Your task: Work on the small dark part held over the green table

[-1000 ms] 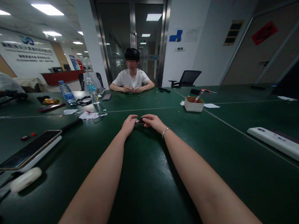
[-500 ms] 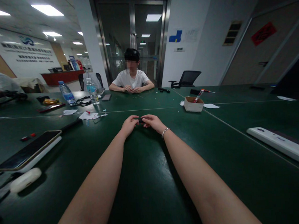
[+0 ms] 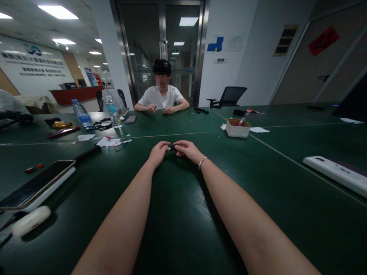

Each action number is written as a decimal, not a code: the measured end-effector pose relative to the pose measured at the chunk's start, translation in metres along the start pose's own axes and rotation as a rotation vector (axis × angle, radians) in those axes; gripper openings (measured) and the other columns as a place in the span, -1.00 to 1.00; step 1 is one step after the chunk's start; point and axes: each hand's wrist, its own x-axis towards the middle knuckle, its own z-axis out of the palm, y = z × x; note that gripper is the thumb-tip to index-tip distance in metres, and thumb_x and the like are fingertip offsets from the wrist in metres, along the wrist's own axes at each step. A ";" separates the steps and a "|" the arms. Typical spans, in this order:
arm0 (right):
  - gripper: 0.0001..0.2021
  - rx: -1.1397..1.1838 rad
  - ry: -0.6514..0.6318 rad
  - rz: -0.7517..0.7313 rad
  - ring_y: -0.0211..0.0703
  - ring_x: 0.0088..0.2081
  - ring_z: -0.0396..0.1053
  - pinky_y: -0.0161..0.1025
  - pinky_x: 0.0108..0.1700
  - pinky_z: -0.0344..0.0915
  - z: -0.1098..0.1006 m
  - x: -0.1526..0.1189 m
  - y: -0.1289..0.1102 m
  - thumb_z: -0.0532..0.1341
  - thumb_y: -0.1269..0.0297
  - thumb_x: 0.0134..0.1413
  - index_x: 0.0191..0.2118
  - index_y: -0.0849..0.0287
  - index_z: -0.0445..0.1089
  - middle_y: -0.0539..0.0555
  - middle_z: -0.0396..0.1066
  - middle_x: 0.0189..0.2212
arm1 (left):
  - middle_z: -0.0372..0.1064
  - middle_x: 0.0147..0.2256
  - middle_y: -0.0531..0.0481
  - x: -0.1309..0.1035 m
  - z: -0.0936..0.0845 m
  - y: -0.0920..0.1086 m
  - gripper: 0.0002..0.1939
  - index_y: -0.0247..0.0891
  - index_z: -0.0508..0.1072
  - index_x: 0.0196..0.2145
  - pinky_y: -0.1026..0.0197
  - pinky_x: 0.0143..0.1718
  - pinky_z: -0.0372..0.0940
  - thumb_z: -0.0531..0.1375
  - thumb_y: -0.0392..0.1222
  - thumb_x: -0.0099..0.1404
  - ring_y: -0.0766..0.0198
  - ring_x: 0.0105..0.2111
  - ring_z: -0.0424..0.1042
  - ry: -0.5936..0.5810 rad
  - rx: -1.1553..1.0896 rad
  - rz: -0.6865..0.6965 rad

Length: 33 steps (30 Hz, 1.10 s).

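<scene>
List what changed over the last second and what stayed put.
The person opposite moved one hand apart from the other. Left hand and right hand still pinch the same small dark part between them above the green table; phone and cardboard box unmoved.

Office, reception desk [image 3: 75, 94], glass doors [image 3: 164, 47]

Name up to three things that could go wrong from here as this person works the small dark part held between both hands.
1. The small dark part is pinched only at the fingertips of the left hand and right hand; it could slip and be hard to spot on the dark green table.
2. Both arms are stretched far forward, so fine control may suffer.
3. The bracelet could snag.
</scene>
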 end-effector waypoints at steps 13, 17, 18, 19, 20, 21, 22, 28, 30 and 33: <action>-0.87 0.000 0.020 0.011 -0.41 -0.61 0.36 -0.48 -0.54 0.32 0.001 -0.001 -0.003 0.24 0.52 0.08 -0.22 0.26 0.43 -0.02 0.44 -0.54 | 0.37 -0.44 0.02 0.004 0.001 -0.006 -0.67 -0.25 0.46 -0.14 0.28 -0.41 0.19 0.13 -0.16 0.14 0.32 -0.44 0.31 -0.005 0.029 0.020; -0.88 0.009 0.022 0.022 -0.41 -0.60 0.37 -0.48 -0.53 0.32 0.002 -0.003 -0.004 0.24 0.52 0.08 -0.23 0.27 0.42 -0.01 0.45 -0.53 | 0.39 -0.39 0.01 0.004 -0.001 -0.008 -0.67 -0.22 0.47 -0.14 0.26 -0.38 0.21 0.14 -0.17 0.12 0.30 -0.40 0.33 -0.014 0.041 0.018; -0.88 0.014 0.023 0.026 -0.40 -0.60 0.37 -0.48 -0.53 0.32 0.002 -0.003 -0.004 0.24 0.51 0.08 -0.23 0.26 0.42 -0.02 0.45 -0.54 | 0.39 -0.38 0.01 0.003 -0.001 -0.007 -0.68 -0.22 0.48 -0.14 0.25 -0.37 0.22 0.14 -0.17 0.12 0.30 -0.39 0.33 -0.012 0.043 0.030; -0.89 0.019 0.026 0.031 -0.40 -0.61 0.37 -0.48 -0.53 0.32 0.002 -0.003 -0.005 0.24 0.51 0.09 -0.23 0.27 0.42 -0.02 0.45 -0.55 | 0.40 -0.37 0.00 0.002 -0.002 -0.006 -0.68 -0.21 0.48 -0.15 0.25 -0.35 0.23 0.15 -0.17 0.12 0.29 -0.38 0.34 -0.006 0.043 0.048; -0.90 0.026 0.029 0.037 -0.40 -0.61 0.37 -0.48 -0.53 0.33 0.002 -0.003 -0.005 0.23 0.51 0.10 -0.24 0.27 0.41 -0.02 0.45 -0.56 | 0.40 -0.35 0.00 0.001 -0.002 -0.005 -0.69 -0.21 0.48 -0.16 0.24 -0.33 0.24 0.16 -0.16 0.11 0.29 -0.37 0.35 0.001 0.041 0.068; -0.92 0.033 0.032 0.044 -0.40 -0.61 0.37 -0.48 -0.53 0.32 0.002 -0.003 -0.005 0.22 0.50 0.12 -0.24 0.27 0.40 -0.01 0.44 -0.57 | 0.41 -0.34 -0.01 0.000 -0.002 -0.003 -0.70 -0.22 0.49 -0.18 0.23 -0.30 0.26 0.17 -0.16 0.11 0.29 -0.35 0.36 0.010 0.037 0.089; -0.94 0.039 0.035 0.050 -0.39 -0.62 0.37 -0.48 -0.54 0.32 0.002 -0.003 -0.005 0.21 0.49 0.13 -0.25 0.28 0.40 -0.01 0.44 -0.58 | 0.42 -0.33 -0.02 -0.001 -0.002 -0.001 -0.71 -0.23 0.49 -0.20 0.22 -0.27 0.27 0.19 -0.16 0.10 0.29 -0.34 0.37 0.021 0.031 0.108; -0.72 0.013 0.042 0.062 -0.35 -0.68 0.34 -0.46 -0.61 0.28 0.002 0.000 -0.005 0.10 0.26 0.27 -0.46 0.26 0.29 0.05 0.40 -0.67 | 0.48 -0.33 -0.08 -0.007 -0.001 0.011 -0.74 -0.29 0.51 -0.30 0.15 -0.17 0.31 0.30 -0.16 0.01 0.27 -0.32 0.43 0.053 -0.049 0.144; -0.66 -0.018 0.061 0.051 -0.35 -0.72 0.30 -0.45 -0.66 0.23 0.003 0.001 -0.004 0.07 0.17 0.29 -0.49 0.24 0.25 0.05 0.37 -0.72 | 0.49 -0.33 -0.09 -0.007 0.000 0.012 -0.72 -0.30 0.51 -0.30 0.14 -0.15 0.32 0.31 -0.15 0.00 0.26 -0.32 0.44 0.039 -0.073 0.142; -0.66 -0.045 0.065 0.059 -0.35 -0.74 0.27 -0.45 -0.68 0.20 0.002 0.001 -0.004 0.06 0.15 0.29 -0.46 0.25 0.25 0.04 0.35 -0.73 | 0.49 -0.32 -0.11 -0.007 0.000 0.012 -0.71 -0.32 0.52 -0.30 0.12 -0.14 0.32 0.32 -0.15 0.00 0.25 -0.31 0.45 0.020 -0.092 0.130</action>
